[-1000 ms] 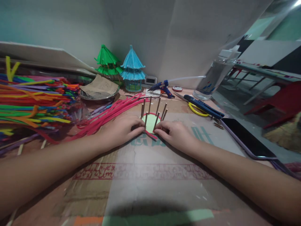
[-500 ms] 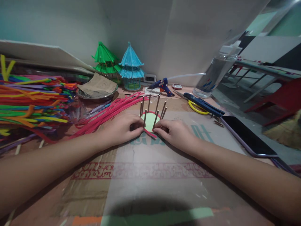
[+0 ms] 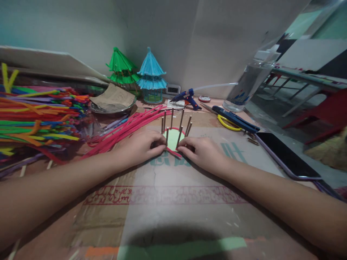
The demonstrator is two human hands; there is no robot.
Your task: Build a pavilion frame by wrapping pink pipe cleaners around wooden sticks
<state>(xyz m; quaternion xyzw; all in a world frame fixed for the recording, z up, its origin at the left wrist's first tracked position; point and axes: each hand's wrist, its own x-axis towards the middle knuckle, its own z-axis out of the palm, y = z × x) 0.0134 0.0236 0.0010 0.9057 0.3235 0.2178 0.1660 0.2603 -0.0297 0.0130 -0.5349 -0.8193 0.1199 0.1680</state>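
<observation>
A round pale-green base (image 3: 170,138) lies on the covered cardboard, with several thin brown sticks (image 3: 180,134) standing upright around its edge. A red pipe cleaner (image 3: 173,153) runs along the rim, its loose end sticking out at the front. On the left side of the rim, my left hand (image 3: 145,146) is closed, thumb and fingers pinching the pipe cleaner against the base. Opposite it, my right hand (image 3: 202,151) pinches the pipe cleaner at the front right, close to a stick's foot. My fingertips partly hide the rim.
Red pipe cleaners (image 3: 127,130) and a colourful pile (image 3: 38,119) lie to the left, near a bowl (image 3: 114,108). Behind stand green (image 3: 121,65) and blue (image 3: 151,74) pavilion models and a glue gun (image 3: 187,98). Scissors (image 3: 229,122), pliers (image 3: 235,119), a phone (image 3: 287,155) and a bottle (image 3: 244,86) are right.
Both hands stay at the base in nearly the same pinch. The view has shifted very slightly; nothing else has visibly moved.
</observation>
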